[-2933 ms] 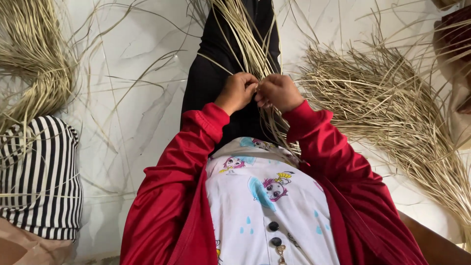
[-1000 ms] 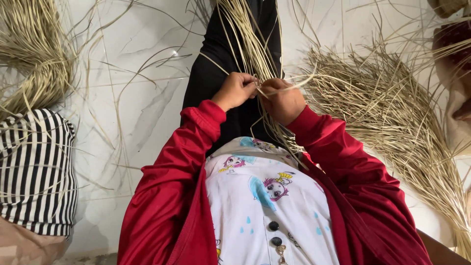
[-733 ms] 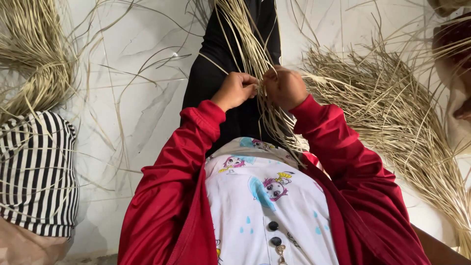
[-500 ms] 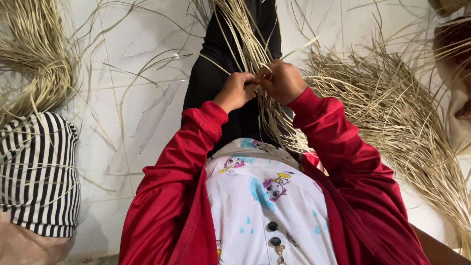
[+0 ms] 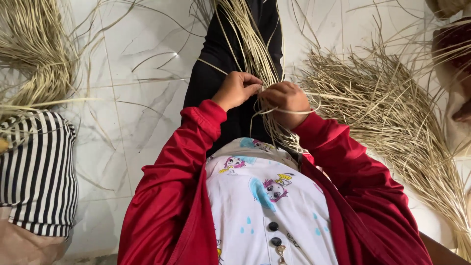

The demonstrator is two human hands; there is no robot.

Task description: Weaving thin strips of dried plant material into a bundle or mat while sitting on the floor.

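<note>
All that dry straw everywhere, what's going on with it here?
A person in a red jacket sits on a pale marble floor, working a bundle of dry straw strands that runs across their lap. The left hand and right hand pinch strands close together, one strand looping out by the right hand. Loose straw heaps lie to the right and far left.

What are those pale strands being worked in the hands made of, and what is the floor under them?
The strands look like dried plant fibre, perhaps reed or palm leaf: matte straw-beige, flat, thin, curling at the ends. Both the left hand and the right hand pinch them. The floor looks like polished marble or marble-look tile: glossy white with grey veins and straight joints.
</note>
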